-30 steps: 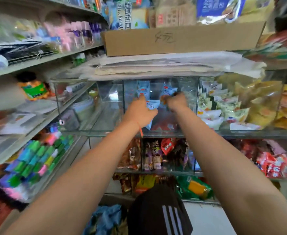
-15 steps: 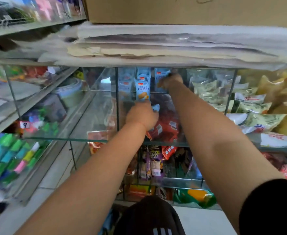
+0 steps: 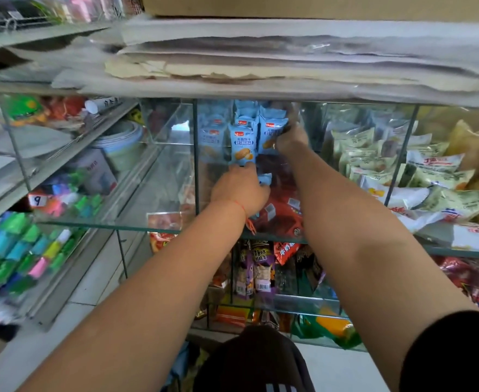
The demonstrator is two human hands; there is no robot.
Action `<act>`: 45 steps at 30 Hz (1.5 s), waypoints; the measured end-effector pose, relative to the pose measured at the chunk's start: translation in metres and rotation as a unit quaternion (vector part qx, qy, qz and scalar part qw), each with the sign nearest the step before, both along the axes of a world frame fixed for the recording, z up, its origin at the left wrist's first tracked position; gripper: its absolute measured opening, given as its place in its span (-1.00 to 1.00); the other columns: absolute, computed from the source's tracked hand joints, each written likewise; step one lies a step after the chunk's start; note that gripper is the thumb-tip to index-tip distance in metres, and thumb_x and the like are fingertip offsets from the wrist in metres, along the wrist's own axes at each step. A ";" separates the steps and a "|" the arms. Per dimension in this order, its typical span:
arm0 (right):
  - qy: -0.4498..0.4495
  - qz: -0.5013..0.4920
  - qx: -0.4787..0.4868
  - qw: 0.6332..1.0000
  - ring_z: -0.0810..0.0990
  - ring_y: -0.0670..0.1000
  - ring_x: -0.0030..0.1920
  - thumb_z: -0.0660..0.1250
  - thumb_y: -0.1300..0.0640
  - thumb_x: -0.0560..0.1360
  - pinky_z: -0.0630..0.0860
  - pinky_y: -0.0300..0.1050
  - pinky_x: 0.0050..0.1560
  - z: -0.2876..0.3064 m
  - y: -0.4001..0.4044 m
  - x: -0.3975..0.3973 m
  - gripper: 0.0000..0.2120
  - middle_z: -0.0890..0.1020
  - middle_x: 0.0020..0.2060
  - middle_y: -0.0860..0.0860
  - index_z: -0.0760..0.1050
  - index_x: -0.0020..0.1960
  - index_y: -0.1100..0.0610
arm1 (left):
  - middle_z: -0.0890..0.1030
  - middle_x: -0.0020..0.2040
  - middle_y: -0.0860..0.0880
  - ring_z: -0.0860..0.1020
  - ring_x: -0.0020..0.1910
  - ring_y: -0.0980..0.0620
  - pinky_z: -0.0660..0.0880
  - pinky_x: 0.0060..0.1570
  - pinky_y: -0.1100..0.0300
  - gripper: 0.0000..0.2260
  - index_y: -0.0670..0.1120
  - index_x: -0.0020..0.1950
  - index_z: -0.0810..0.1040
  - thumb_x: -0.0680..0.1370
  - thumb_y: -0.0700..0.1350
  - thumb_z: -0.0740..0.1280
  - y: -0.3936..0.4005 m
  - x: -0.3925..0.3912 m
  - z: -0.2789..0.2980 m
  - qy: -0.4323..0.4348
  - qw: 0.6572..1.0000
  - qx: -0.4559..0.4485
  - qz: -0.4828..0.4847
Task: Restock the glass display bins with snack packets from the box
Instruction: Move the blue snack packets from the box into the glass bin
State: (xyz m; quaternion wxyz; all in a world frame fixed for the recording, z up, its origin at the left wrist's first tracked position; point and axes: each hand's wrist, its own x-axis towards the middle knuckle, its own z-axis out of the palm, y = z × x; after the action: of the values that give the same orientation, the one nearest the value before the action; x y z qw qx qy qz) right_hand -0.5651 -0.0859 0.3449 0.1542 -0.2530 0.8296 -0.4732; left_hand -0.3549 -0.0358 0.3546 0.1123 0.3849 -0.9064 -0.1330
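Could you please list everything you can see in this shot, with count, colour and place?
blue snack packets: several, light blue, upright in the middle glass bin
red packets: a few, red, bin floor
pale green packets: many, right bin
paper stack: grey, on top of the bins
cardboard box: one, brown, on the paper
colourful tubes: many, lower left shelf
left hand: holding a blue packet
right hand: on a blue packet
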 end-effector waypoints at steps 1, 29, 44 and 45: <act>-0.005 0.003 -0.002 1.000 0.60 -0.09 -0.17 0.53 0.33 0.30 0.52 -0.31 -0.19 0.002 -0.001 0.002 -0.53 0.64 -0.11 -0.05 0.53 0.18 0.17 | 0.46 0.24 -0.20 0.49 0.18 -0.20 0.45 0.06 0.02 -0.60 -0.13 0.33 0.39 0.58 0.07 0.20 0.000 0.000 0.000 -0.001 1.000 0.002 0.000; -0.237 0.136 0.079 0.959 0.56 0.03 -0.21 0.39 0.15 0.50 0.57 -0.03 -0.17 0.034 0.094 0.085 -0.81 0.59 -0.10 0.12 0.51 0.07 0.18 | 0.35 0.41 -0.16 0.42 0.33 -0.13 0.38 0.13 0.17 -0.15 -0.15 0.53 0.08 0.41 0.00 0.50 0.006 0.005 0.005 0.224 0.956 0.188 0.002; -0.077 -0.029 -0.015 0.996 0.64 -0.08 -0.18 0.59 0.26 0.26 0.61 -0.28 -0.21 0.028 0.051 0.052 -0.53 0.67 -0.12 0.01 0.55 0.13 0.23 | 0.41 0.31 -0.18 0.40 0.28 -0.19 0.46 0.24 -0.07 -0.63 -0.09 0.22 0.52 0.53 0.10 0.24 -0.002 -0.003 -0.007 -0.175 0.982 0.045 -0.061; -0.082 -0.021 -0.018 0.996 0.61 -0.12 -0.31 0.56 0.31 0.30 0.56 -0.34 -0.39 0.022 0.052 0.052 -0.57 0.66 -0.18 0.02 0.55 0.14 0.23 | 0.40 0.32 -0.17 0.40 0.29 -0.20 0.45 0.25 -0.08 -0.61 -0.10 0.25 0.51 0.53 0.11 0.24 -0.002 -0.004 -0.007 -0.180 0.981 0.042 -0.062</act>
State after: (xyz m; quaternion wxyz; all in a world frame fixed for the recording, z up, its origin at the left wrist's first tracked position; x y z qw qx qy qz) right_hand -0.5135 -0.0342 0.3674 0.2064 -0.1985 0.8107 -0.5107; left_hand -0.3589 -0.0379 0.3472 -0.0771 0.3501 -0.9275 -0.1063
